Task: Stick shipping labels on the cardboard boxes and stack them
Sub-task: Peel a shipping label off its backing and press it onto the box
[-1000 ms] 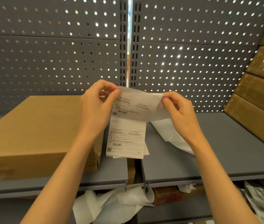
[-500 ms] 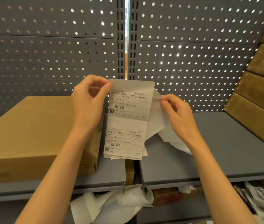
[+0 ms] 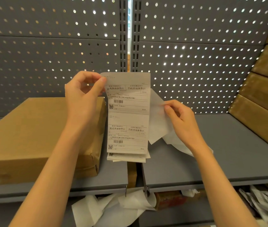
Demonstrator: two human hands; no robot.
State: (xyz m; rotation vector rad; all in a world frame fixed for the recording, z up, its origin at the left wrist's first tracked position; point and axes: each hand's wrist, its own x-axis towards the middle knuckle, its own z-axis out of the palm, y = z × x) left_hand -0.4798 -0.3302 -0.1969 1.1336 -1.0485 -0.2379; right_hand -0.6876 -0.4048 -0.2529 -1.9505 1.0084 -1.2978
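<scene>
A strip of white shipping labels [image 3: 127, 115] hangs upright in front of me, showing two printed labels with barcodes. My left hand [image 3: 84, 99] pinches its top left corner. My right hand [image 3: 181, 118] pinches the translucent backing paper [image 3: 157, 122], which is peeled away to the right behind the strip. A flat brown cardboard box [image 3: 31, 136] lies on the grey shelf [image 3: 228, 153] at the left, just beside the strip's lower end. More folded labels [image 3: 126, 157] sit under the strip on the shelf.
A stack of brown cardboard boxes [image 3: 264, 95] leans at the right edge of the shelf. Grey pegboard [image 3: 195, 54] forms the back wall. Crumpled backing paper [image 3: 113, 208] and other papers [image 3: 264, 205] lie on the lower shelf.
The top label has been straightened up from a bent-over position. My right hand has pulled the backing paper down and away to the right. My left hand has risen slightly.
</scene>
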